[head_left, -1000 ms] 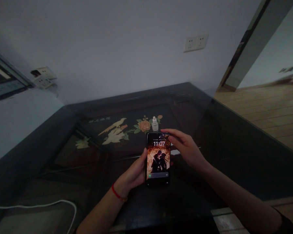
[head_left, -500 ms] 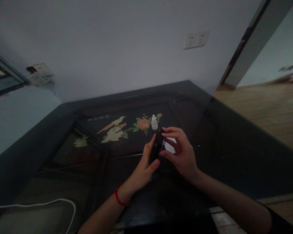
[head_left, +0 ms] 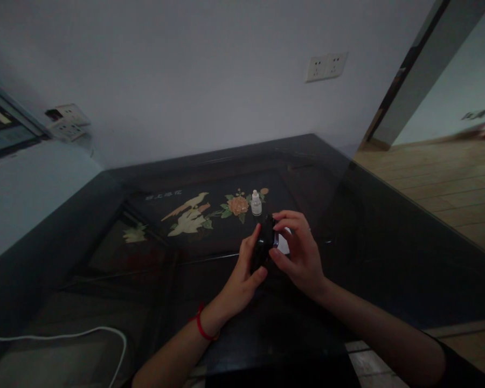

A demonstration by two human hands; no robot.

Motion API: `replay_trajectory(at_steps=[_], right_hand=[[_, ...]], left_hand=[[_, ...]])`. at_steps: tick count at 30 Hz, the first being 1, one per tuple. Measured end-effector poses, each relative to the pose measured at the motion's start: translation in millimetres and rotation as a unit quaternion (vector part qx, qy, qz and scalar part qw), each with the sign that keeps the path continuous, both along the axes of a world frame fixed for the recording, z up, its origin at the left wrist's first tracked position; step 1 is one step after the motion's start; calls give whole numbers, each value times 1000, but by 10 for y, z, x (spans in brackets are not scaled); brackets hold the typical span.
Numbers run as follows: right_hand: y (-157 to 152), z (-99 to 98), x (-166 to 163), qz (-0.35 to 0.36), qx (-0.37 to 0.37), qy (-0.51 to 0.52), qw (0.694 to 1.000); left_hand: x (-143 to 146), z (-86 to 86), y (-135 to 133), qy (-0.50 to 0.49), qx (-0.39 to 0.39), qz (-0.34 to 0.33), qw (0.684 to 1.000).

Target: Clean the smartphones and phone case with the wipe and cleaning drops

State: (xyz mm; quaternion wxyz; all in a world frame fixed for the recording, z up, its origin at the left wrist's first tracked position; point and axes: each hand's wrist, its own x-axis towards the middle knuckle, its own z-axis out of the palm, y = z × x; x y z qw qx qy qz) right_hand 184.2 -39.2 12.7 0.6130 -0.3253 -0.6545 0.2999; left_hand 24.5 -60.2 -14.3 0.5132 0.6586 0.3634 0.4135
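A small black device (head_left: 261, 247), shaped somewhat like a compact camera, is held tilted above the dark table. My left hand (head_left: 243, 269), a red cord at its wrist, wraps round its left and lower side. On its right side, the thumb and fingertips of my right hand (head_left: 301, 250) grip a shiny, rim-like part. The dim light hides the device's details. Just beyond both hands a small clear dropper bottle (head_left: 256, 206) with a white cap stands upright. Something white and flat (head_left: 283, 243), perhaps paper or cloth, shows partly behind my right fingers.
The glossy black table (head_left: 372, 242) bears an inlaid bird-and-flower picture (head_left: 188, 215). A white cable (head_left: 64, 337) curves across its near left corner. Behind the table rises a wall with sockets (head_left: 326, 67); wooden floor (head_left: 428, 167) lies to the right.
Both hands and the black device have shifted slightly to the right, and the device has turned a little, showing more of its shiny rim. The bottle stays where it was.
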Motion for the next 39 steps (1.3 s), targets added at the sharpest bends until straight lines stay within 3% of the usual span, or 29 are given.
replay_trajectory(at_steps=[4,10,20,24,28,32,35,39], right_hand=[[10,-60,21,-10,21,-15,1000],[85,-98,103,-5,38,-65,997],[119,-148,23,156,-116,-6,981],[107,-148,13,115,-130,11,985],[160,-134,39,78,-125,45,988],[292,-78,116,39,-158,91,982],[430,-11,165,7,-206,-10,978],[574,40,91,-6,-207,-269,941]], left_hand=[[17,-39,-8,-7,3,9,1000],[-21,-79,51,-43,-44,90,994],[31,-111,65,-75,-33,166,983],[21,-151,110,-92,-59,190,976],[-27,-95,197,-147,-147,242,948],[-142,-37,315,-140,-216,250,933],[-262,-74,423,-114,-199,252,940],[-401,-129,541,7,-62,273,960]])
